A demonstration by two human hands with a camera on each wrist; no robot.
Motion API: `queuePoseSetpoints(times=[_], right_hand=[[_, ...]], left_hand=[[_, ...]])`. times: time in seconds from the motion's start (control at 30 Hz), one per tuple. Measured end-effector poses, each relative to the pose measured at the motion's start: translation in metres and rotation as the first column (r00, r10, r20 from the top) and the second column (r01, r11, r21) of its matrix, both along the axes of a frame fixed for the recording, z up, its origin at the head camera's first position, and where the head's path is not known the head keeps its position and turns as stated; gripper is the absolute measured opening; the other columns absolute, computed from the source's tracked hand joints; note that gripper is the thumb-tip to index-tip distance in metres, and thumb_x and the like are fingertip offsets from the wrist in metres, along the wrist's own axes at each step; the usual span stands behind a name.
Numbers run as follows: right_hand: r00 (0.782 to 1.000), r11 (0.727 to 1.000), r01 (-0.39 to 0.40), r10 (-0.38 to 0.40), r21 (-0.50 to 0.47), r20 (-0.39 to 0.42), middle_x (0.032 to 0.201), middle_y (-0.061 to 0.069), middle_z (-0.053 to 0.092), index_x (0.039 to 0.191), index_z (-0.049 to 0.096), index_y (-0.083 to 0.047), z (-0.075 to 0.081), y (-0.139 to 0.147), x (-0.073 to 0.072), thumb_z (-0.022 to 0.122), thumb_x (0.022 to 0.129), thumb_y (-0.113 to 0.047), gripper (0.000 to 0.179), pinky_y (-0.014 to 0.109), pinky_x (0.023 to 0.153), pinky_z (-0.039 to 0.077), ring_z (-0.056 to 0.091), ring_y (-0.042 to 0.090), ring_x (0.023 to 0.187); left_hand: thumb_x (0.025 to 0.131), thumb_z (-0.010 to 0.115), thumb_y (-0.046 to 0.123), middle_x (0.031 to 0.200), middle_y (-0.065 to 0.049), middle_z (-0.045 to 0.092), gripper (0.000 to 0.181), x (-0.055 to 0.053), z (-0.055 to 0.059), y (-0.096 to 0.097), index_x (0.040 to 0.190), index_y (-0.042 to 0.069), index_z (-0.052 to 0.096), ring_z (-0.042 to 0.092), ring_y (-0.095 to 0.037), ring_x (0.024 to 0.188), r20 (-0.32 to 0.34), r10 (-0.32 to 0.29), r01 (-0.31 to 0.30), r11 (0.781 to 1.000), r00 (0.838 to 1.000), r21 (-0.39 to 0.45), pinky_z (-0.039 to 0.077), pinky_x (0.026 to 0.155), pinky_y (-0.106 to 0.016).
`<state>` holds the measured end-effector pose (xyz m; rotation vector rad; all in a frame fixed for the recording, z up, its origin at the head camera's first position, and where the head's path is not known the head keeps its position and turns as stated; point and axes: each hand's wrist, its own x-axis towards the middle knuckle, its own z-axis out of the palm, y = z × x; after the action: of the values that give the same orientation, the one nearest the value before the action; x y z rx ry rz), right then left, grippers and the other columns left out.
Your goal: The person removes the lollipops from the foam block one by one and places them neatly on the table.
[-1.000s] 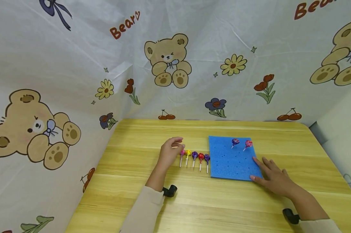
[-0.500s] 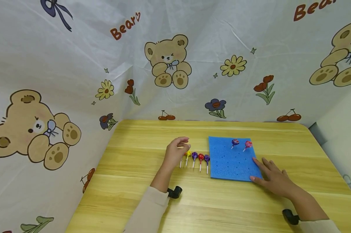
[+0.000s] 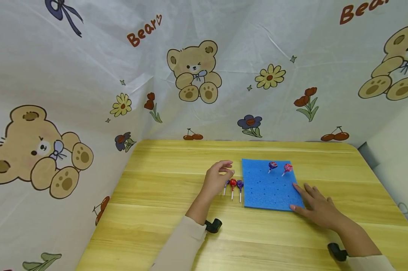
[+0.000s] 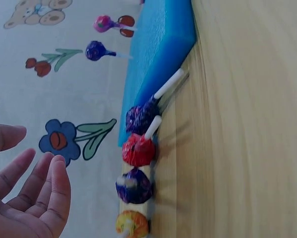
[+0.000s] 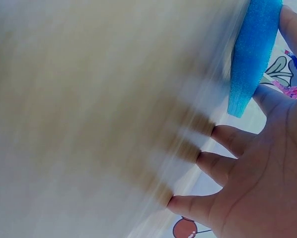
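Head view: lollipops [image 3: 233, 183] lie below the empty, relaxed left hand [image 3: 216, 178]; the spread right hand [image 3: 315, 206] touches blue foam [image 3: 258, 198].

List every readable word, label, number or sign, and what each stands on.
"Bear", then a small heart: on the backdrop cloth, upper left.
"Bea", the rest cut off: same cloth, upper right.
Lollipop wrappers: any print is too small or blurred to read.

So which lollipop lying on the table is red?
The red lollipop is second from the blue foam, between two purple lollipops; the other visible there is a yellow lollipop.
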<state>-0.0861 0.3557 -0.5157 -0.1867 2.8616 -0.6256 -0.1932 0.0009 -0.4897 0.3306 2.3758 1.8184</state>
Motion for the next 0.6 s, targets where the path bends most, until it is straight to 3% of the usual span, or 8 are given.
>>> queuePoseSetpoints(times=[0.47, 0.6], right_hand=[[1.0, 1.0, -0.007, 0.007, 0.0, -0.013, 0.158, 0.039, 0.022, 0.163, 0.019, -0.019, 0.002, 0.0, 0.002, 0.062, 0.096, -0.053, 0.086, 0.091, 0.093, 0.014, 0.018, 0.068, 0.141], [1.0, 1.0, -0.004, 0.003, -0.011, -0.007, 0.16, 0.037, 0.02, 0.163, 0.02, -0.019, 0.001, 0.0, 0.002, 0.062, 0.096, -0.054, 0.087, 0.091, 0.094, 0.012, 0.016, 0.067, 0.142]], left_hand=[[0.098, 0.068, 0.028, 0.134, -0.001, 0.061, 0.044, 0.002, 0.003, 0.05, 0.14, 0.021, 0.06, 0.06, -0.017, 0.121, 0.011, -0.096, 0.097, 0.992, 0.995, -0.085, 0.056, 0.088, -0.029], [0.098, 0.069, 0.029, 0.131, 0.001, 0.062, 0.044, -0.001, 0.002, 0.065, 0.14, 0.019, 0.061, 0.062, -0.016, 0.119, -0.004, -0.1, 0.098, 0.988, 0.995, -0.122, 0.056, 0.086, -0.028]])
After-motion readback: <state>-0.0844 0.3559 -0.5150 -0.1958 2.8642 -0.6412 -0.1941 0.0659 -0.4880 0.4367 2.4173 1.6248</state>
